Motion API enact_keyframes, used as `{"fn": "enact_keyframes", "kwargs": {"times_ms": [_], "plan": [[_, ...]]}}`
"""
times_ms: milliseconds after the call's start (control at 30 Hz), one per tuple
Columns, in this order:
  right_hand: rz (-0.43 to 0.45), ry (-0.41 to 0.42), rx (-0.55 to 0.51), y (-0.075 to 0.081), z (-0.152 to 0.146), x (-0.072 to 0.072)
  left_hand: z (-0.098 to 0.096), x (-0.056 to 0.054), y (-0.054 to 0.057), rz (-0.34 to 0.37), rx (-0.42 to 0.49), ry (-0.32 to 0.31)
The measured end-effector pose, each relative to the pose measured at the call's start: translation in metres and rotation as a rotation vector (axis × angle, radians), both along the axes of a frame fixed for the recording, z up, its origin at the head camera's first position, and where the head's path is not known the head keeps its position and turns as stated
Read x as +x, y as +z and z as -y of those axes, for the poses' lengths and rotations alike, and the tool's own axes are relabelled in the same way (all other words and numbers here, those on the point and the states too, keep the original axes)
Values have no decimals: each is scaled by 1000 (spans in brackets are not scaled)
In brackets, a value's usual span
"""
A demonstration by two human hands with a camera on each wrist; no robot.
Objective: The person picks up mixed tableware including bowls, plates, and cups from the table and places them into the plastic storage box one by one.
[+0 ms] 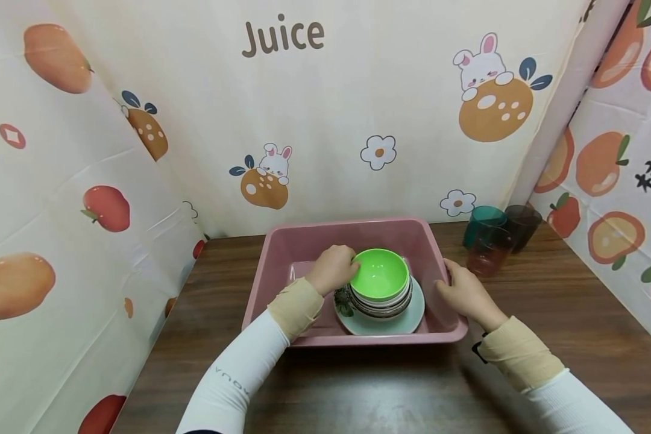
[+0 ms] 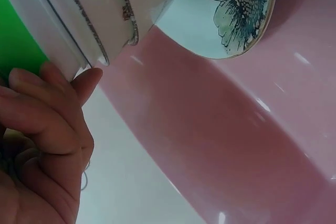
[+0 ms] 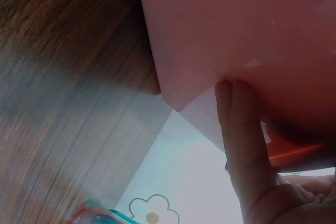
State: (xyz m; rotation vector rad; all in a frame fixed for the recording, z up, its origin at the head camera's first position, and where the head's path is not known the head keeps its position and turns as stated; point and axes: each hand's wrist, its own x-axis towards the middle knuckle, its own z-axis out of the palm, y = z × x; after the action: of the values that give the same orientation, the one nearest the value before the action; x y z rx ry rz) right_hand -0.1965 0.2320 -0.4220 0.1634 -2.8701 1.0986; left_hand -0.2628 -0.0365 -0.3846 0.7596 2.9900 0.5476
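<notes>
A pink rectangular basin [image 1: 358, 341] stands on the dark wooden table. Inside it, toward the right, a bright green bowl [image 1: 381, 277] tops a stack of white, brown-rimmed bowls [image 2: 100, 9]. Under the stack lies a pale blue-green plate [image 1: 418, 310] with a dark flower print. My left hand [image 1: 332, 269] pinches the green bowl at its left edge, and the left wrist view has its bent fingers [image 2: 58, 124] against the stack's upper rims. On the basin's right side, my right hand [image 1: 471, 295] grips the rim, thumb inside and fingers [image 3: 245, 129] along the outer wall.
Three see-through cups stand behind the right hand near the back right: a teal cup [image 1: 474, 232], a dark cup [image 1: 526, 226] and a reddish cup [image 1: 488, 256]. Fruit-printed curtains [image 1: 325, 120] enclose the table [image 1: 211, 355] at the back and both sides.
</notes>
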Motion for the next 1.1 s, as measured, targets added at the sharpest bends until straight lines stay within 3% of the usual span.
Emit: {"fn": "enact_keyframes", "kwargs": {"times_ms": [300,567,933,1100], "plan": [[-6,-1,11,0,1,0,2,1,0,9,25,4],[-13,-18,14,-1,2,0,12,4,7,26,118,29],[-9,-27,2,0,4,1,35,11,24,65,289,89],[-5,-30,8,-1,3,0,52,19,38,83,369,138]]}}
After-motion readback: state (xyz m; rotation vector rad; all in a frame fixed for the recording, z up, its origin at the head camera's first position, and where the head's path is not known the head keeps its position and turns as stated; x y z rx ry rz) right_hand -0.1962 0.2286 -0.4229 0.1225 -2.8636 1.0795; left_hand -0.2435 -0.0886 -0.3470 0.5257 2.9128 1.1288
